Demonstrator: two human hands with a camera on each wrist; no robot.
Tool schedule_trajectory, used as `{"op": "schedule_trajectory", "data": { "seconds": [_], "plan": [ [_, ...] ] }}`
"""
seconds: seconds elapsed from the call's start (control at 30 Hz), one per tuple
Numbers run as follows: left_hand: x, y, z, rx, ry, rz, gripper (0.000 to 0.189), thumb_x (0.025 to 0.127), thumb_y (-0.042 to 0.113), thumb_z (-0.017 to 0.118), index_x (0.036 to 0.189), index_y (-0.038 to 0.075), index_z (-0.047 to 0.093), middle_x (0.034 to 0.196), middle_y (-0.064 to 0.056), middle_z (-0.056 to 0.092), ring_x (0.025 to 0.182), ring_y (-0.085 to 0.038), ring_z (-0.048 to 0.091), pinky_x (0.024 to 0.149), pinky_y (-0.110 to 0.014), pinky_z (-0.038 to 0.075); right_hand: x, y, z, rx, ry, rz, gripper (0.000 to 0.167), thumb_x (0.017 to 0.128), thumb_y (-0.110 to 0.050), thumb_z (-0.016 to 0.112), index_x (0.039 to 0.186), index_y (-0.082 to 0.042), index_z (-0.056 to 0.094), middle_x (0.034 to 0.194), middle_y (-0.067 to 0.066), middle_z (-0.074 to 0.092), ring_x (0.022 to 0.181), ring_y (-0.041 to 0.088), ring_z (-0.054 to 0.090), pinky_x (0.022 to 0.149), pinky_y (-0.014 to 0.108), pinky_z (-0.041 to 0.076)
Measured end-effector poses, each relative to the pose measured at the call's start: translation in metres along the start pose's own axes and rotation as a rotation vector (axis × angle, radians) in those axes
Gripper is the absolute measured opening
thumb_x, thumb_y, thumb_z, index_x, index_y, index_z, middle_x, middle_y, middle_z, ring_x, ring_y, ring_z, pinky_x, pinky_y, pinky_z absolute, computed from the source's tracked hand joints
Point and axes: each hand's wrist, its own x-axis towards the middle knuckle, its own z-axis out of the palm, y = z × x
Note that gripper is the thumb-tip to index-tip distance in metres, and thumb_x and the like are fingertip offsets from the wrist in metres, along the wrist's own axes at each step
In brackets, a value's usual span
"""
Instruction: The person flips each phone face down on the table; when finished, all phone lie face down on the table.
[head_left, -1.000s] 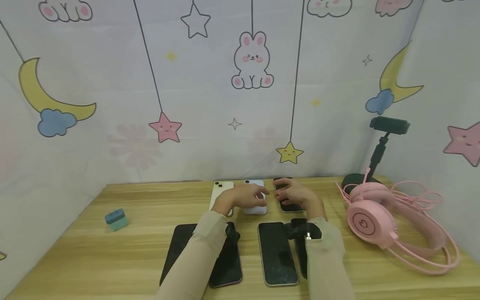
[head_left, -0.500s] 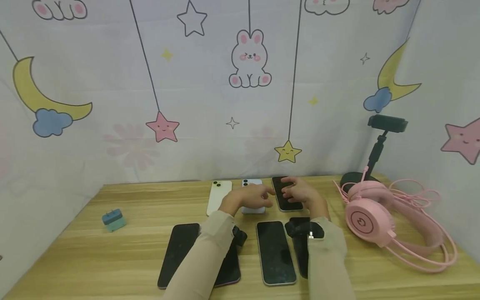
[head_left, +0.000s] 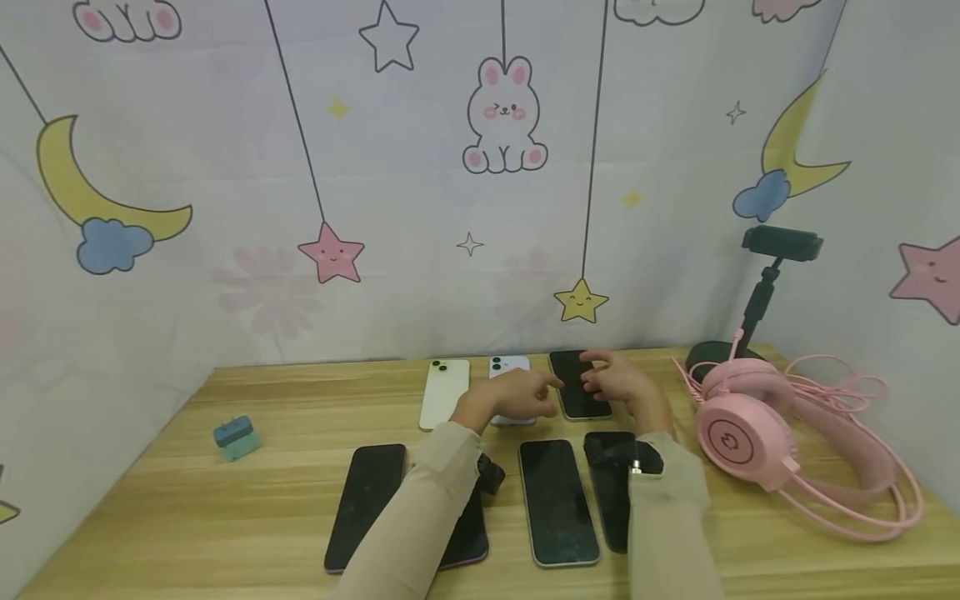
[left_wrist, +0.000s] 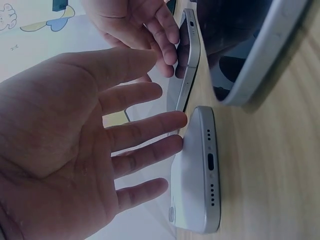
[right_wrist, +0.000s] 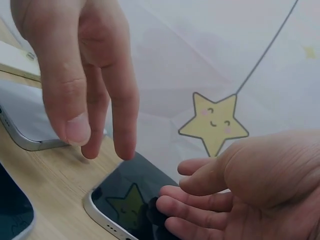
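My left hand (head_left: 517, 393) is held above a pale phone (head_left: 508, 364) that lies face down at the back of the table. Its fingers are loosely extended and hold nothing, with the fingertips pointing toward a phone with a dark screen (head_left: 581, 402). That dark phone lies screen up to the right, and my right hand (head_left: 618, 379) is over its right side, fingers relaxed and slightly bent. The right wrist view has these fingers (right_wrist: 195, 204) close to the glass; whether they touch it, I cannot tell. A cream phone (head_left: 442, 396) lies face down left of the pale one.
Nearer me lie several dark-screened phones, among them a left one (head_left: 367, 492), a middle one (head_left: 558, 500) and one partly under my right wrist (head_left: 609, 492). Pink headphones (head_left: 750, 442) and a black stand (head_left: 761, 300) are at right, a small blue-green block (head_left: 236, 438) at left.
Both hands have shifted to the right. My right hand now covers less of the dark phone's screen, while my left fingertips have come nearer that phone. The phones stay in place.
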Motion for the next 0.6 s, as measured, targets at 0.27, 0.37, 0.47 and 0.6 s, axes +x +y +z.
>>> {"op": "schedule_trajectory", "data": {
  "seconds": [0.27, 0.37, 0.47, 0.6],
  "plan": [
    [0.0016, 0.0021, 0.0016, 0.006, 0.002, 0.003, 0.052, 0.103, 0.028, 0.057, 0.152, 0.014, 0.044, 0.139, -0.011, 0.058, 0.125, -0.024, 0.057, 0.101, -0.039, 0.046, -0.0007, 0.0052, -0.0074, -0.042, 0.029, 0.006, 0.05, 0.098, 0.006, 0.047, 0.146, 0.008, 0.037, 0.115, 0.027, 0.061, 0.102, 0.031, 0.061, 0.076, 0.031, 0.053],
    [0.0031, 0.0018, 0.003, 0.004, 0.0, 0.016, 0.053, 0.103, 0.028, 0.057, 0.152, 0.014, 0.043, 0.139, -0.011, 0.058, 0.125, -0.024, 0.057, 0.101, -0.037, 0.046, -0.0007, 0.0064, -0.0089, -0.052, 0.039, 0.007, 0.05, 0.096, 0.007, 0.048, 0.145, 0.008, 0.039, 0.102, 0.021, 0.061, 0.1, 0.03, 0.06, 0.073, 0.029, 0.052],
    [0.0038, 0.0017, 0.0039, -0.014, -0.01, 0.035, 0.054, 0.102, 0.028, 0.058, 0.152, 0.013, 0.043, 0.138, -0.011, 0.059, 0.124, -0.023, 0.058, 0.1, -0.035, 0.047, -0.0007, 0.0065, -0.0093, -0.04, 0.048, 0.017, 0.051, 0.094, 0.01, 0.046, 0.145, 0.009, 0.039, 0.096, 0.016, 0.056, 0.09, 0.025, 0.057, 0.07, 0.027, 0.05],
    [0.0026, 0.0025, 0.004, -0.036, -0.027, 0.04, 0.054, 0.103, 0.029, 0.058, 0.152, 0.013, 0.043, 0.138, -0.011, 0.059, 0.122, -0.022, 0.059, 0.098, -0.035, 0.048, -0.0012, 0.0044, -0.0087, -0.029, 0.059, 0.04, 0.053, 0.092, 0.012, 0.043, 0.144, 0.01, 0.04, 0.093, 0.013, 0.052, 0.077, 0.018, 0.05, 0.066, 0.026, 0.044]
  ]
}}
